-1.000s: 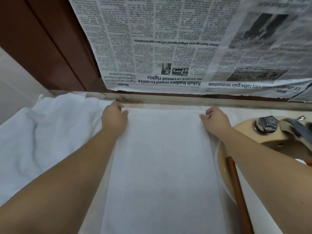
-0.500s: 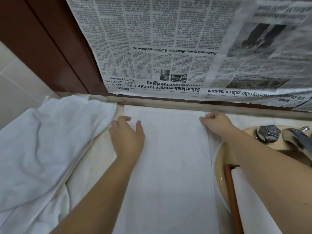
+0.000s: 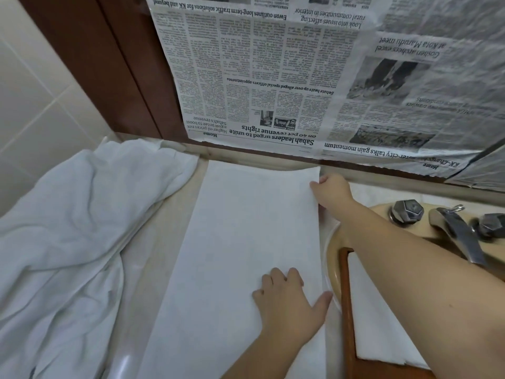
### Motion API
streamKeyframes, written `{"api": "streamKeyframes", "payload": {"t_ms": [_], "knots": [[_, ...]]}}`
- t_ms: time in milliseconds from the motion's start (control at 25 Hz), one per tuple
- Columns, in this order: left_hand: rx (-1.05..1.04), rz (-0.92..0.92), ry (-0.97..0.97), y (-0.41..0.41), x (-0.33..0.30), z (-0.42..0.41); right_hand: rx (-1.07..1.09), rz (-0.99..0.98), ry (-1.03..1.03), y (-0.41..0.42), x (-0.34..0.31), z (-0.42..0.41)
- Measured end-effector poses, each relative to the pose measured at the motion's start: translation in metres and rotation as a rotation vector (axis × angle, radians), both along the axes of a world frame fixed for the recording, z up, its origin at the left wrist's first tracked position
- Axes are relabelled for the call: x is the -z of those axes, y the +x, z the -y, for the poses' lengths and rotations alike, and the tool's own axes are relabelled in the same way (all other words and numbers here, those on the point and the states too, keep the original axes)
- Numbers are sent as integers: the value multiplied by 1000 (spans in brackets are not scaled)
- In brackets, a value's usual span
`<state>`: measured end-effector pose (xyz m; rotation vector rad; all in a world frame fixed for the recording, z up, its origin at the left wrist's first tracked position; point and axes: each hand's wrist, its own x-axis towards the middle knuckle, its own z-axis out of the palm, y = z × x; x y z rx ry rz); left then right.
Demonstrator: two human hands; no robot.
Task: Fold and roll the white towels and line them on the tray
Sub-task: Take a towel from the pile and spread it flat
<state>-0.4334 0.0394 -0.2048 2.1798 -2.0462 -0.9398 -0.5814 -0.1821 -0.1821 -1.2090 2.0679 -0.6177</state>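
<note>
White towel lies flat: left hand presses it, right hand pinches its far corner.

Matt white cloth towel, glossy wooden tray, shiny metal tap, printed paper newspaper.

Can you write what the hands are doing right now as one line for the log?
step: smoothing towel | left hand: flat on it | right hand: pinching far right corner | tray: over sink, right

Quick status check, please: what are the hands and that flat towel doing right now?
Left hand flat, pressing the spread white towel. Right hand pinching its far right corner. Towel not yet rolled. Crumpled towel pile left, wooden tray right, both beside it.
</note>
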Motion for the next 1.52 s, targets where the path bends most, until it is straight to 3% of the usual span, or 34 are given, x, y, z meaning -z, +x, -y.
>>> {"api": "streamKeyframes", "payload": {"t_ms": [240, 480, 680, 960, 1120, 1280, 1400, 1520], "knots": [[-159, -22, 40, -5, -12, -3, 45, 140, -94, 13, -29, -6], [-440, -397, -30, 25, -30, -14, 77, 310, -110, 45, -42, -10], [-586, -429, -198, 70, -52, -9, 15, 358, -194, 101, -49, -1], [-697, -323, -298, 143, -47, 8, -176, 175, -225, 182, -29, 29], [-694, -232, -169, 174, -14, 18, -360, 64, -23, 210, 9, 36], [-635, -207, -41, 183, 0, 15, -584, -245, -29, 208, 34, 22], [-557, -195, -5, 179, -3, 8, -610, -450, -38, 191, 33, 6], [-459, -165, 10, 169, -5, -4, -538, -526, -43, 162, 30, 0]]}}
